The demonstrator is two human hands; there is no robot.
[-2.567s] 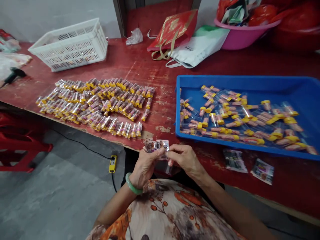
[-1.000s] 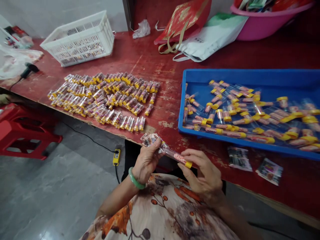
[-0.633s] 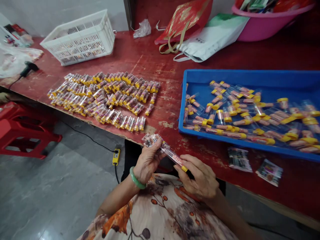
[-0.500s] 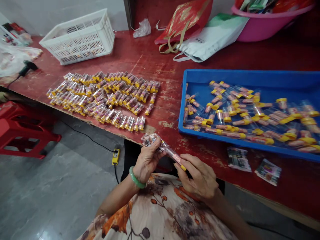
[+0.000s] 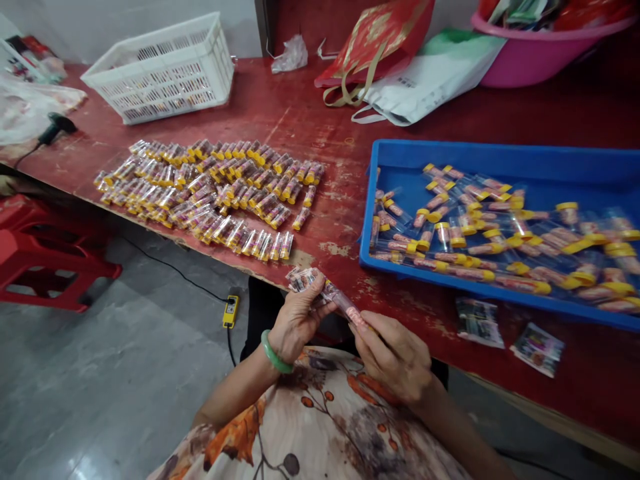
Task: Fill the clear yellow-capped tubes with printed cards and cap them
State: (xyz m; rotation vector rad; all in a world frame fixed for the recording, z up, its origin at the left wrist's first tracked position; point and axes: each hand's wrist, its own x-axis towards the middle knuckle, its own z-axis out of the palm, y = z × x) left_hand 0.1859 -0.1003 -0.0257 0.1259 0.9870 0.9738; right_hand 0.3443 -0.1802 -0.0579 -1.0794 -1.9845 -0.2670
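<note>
My left hand (image 5: 296, 317) is closed around a small bunch of printed clear plastic sleeves (image 5: 299, 278). A clear tube with pink contents (image 5: 344, 303) runs from that bunch to my right hand (image 5: 395, 353), whose thumb and fingers pinch its lower end. Whether the tube's upper end is inside a sleeve I cannot tell. To the right, a blue tray (image 5: 367, 200) holds many similar yellow-capped tubes (image 5: 443, 235). Rows of sleeved tubes with yellow ends (image 5: 233, 233) lie on the red table (image 5: 340, 220), left of my hands.
Two stacks of flat sleeves (image 5: 479, 323) lie in front of the tray. At the back are a white crate (image 5: 170, 80), a red bag (image 5: 380, 40), a white bag (image 5: 430, 83) and a pink basin (image 5: 540, 60). A black heat-gun-like tool (image 5: 56, 127) and a red stool (image 5: 55, 260) are left.
My right fingers have moved up the tube slightly, covering its yellow cap. The left hand keeps its hold on the sleeves. The whole view has shifted a little.
</note>
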